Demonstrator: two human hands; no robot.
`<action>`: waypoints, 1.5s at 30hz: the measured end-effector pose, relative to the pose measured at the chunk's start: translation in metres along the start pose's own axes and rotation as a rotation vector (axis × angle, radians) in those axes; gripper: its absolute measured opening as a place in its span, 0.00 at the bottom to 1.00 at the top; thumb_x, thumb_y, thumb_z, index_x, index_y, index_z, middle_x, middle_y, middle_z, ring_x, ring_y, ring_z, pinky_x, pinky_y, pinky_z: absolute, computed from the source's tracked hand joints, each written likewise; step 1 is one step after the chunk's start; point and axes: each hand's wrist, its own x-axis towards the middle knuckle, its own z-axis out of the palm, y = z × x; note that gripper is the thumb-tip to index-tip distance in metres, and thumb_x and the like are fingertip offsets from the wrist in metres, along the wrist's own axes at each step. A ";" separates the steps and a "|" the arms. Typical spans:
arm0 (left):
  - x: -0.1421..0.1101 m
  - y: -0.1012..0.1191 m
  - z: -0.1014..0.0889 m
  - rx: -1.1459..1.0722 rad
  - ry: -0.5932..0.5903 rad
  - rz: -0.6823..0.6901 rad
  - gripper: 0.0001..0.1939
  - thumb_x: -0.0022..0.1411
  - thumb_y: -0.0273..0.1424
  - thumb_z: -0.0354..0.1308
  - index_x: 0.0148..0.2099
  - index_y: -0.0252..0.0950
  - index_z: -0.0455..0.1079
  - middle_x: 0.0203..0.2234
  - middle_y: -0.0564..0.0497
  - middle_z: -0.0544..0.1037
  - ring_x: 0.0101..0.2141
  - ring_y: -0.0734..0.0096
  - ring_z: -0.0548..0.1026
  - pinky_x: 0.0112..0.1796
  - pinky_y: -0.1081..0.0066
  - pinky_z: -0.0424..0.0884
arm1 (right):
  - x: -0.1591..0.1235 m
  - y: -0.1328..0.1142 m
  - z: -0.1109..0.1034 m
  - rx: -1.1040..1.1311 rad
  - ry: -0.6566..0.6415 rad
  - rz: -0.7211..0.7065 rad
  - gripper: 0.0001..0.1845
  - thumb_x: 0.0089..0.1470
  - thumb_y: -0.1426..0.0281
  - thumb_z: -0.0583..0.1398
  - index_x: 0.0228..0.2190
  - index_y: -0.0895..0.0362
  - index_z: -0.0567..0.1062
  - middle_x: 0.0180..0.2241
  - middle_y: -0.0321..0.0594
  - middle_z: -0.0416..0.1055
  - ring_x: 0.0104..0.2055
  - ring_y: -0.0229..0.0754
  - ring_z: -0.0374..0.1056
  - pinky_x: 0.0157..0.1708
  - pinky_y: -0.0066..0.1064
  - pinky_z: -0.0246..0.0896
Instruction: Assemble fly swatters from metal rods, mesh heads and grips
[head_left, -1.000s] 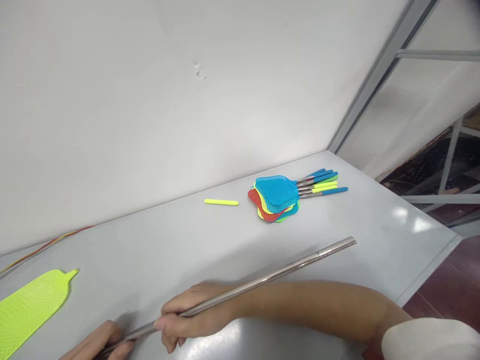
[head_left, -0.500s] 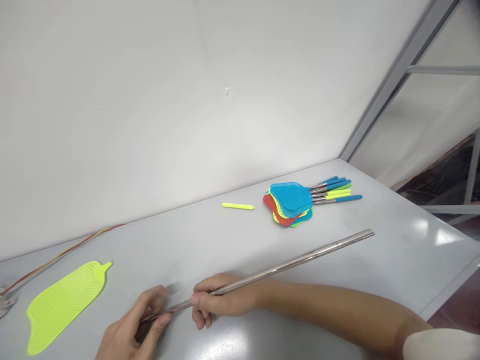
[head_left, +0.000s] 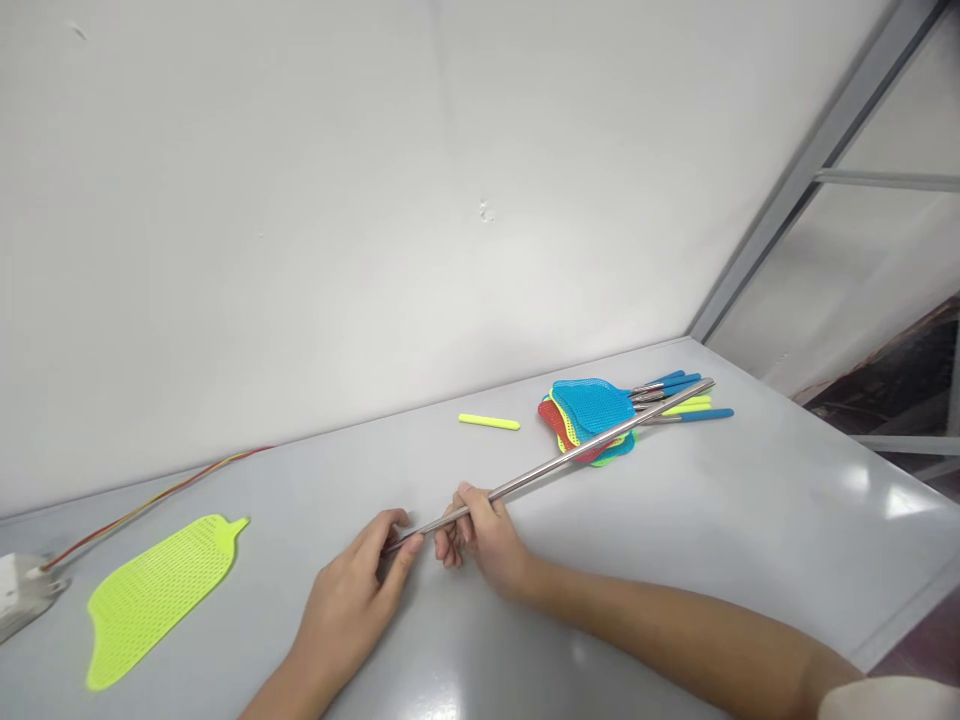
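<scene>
A thin steel rod [head_left: 562, 465] runs from my two hands up to the right, and its far end passes above the pile of fly swatters. My right hand [head_left: 480, 540] is shut around the rod's middle section. My left hand [head_left: 352, 590] pinches its near end [head_left: 394, 545]. The pile [head_left: 589, 420] has blue, red, yellow and green mesh heads, with blue and lime handles pointing right. A lime grip sleeve [head_left: 489, 422] lies left of the pile. A lime mesh swatter head [head_left: 161, 600] lies flat left of my left hand.
The pale grey table [head_left: 750, 510] meets a white wall [head_left: 300, 200] at the back. A red and yellow cable [head_left: 157, 500] runs along the table to a white plug box [head_left: 19, 595] at the left edge. A grey metal frame [head_left: 817, 170] stands at the right.
The rod has swung to point more steeply up the table, its far end now over the pile. My hands have moved farther up the table and closer together, and the view has shifted slightly.
</scene>
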 end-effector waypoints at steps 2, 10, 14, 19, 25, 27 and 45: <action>0.005 -0.001 -0.001 -0.023 0.016 0.038 0.12 0.59 0.42 0.44 0.37 0.41 0.60 0.28 0.55 0.71 0.27 0.71 0.71 0.28 0.73 0.65 | 0.002 -0.001 -0.001 -0.007 0.005 0.004 0.23 0.49 0.58 0.45 0.10 0.56 0.52 0.10 0.35 0.62 0.11 0.30 0.55 0.13 0.23 0.46; 0.007 -0.021 -0.001 -0.034 0.322 0.381 0.05 0.57 0.33 0.52 0.35 0.38 0.64 0.29 0.51 0.69 0.31 0.69 0.68 0.34 0.68 0.61 | 0.003 -0.013 -0.004 -0.211 -0.266 0.138 0.21 0.48 0.62 0.50 0.14 0.62 0.68 0.15 0.38 0.66 0.16 0.33 0.61 0.17 0.25 0.54; 0.001 -0.018 0.005 -0.079 0.371 0.434 0.05 0.57 0.30 0.51 0.37 0.37 0.65 0.30 0.50 0.69 0.32 0.68 0.68 0.35 0.68 0.62 | 0.000 -0.015 -0.005 -0.263 -0.304 0.143 0.23 0.50 0.58 0.50 0.16 0.62 0.70 0.16 0.37 0.66 0.17 0.32 0.60 0.19 0.24 0.55; -0.004 -0.004 0.013 -0.026 0.465 0.335 0.10 0.57 0.29 0.51 0.42 0.37 0.66 0.39 0.45 0.64 0.39 0.62 0.66 0.39 0.63 0.64 | 0.004 -0.007 -0.008 -0.226 -0.279 0.145 0.26 0.52 0.56 0.47 0.16 0.62 0.69 0.16 0.38 0.66 0.17 0.34 0.61 0.18 0.25 0.54; -0.015 0.005 0.015 -0.087 0.568 0.524 0.18 0.53 0.21 0.53 0.46 0.41 0.65 0.44 0.44 0.60 0.46 0.59 0.62 0.44 0.61 0.62 | 0.001 -0.005 -0.010 -0.189 -0.235 0.115 0.25 0.54 0.58 0.48 0.18 0.62 0.70 0.15 0.36 0.64 0.17 0.33 0.60 0.19 0.25 0.54; -0.019 0.008 0.015 -0.205 0.484 0.554 0.15 0.54 0.21 0.52 0.43 0.40 0.68 0.40 0.46 0.62 0.43 0.62 0.64 0.42 0.65 0.64 | -0.001 -0.006 -0.010 -0.180 -0.219 0.107 0.24 0.54 0.59 0.48 0.18 0.62 0.70 0.15 0.35 0.63 0.17 0.32 0.59 0.20 0.24 0.54; -0.001 0.015 0.009 -1.441 0.319 -0.257 0.19 0.58 0.46 0.44 0.24 0.36 0.57 0.18 0.57 0.60 0.18 0.78 0.60 0.23 0.74 0.61 | -0.008 -0.015 -0.007 -0.078 -0.132 0.139 0.19 0.50 0.61 0.50 0.19 0.62 0.67 0.17 0.38 0.66 0.15 0.33 0.59 0.10 0.22 0.51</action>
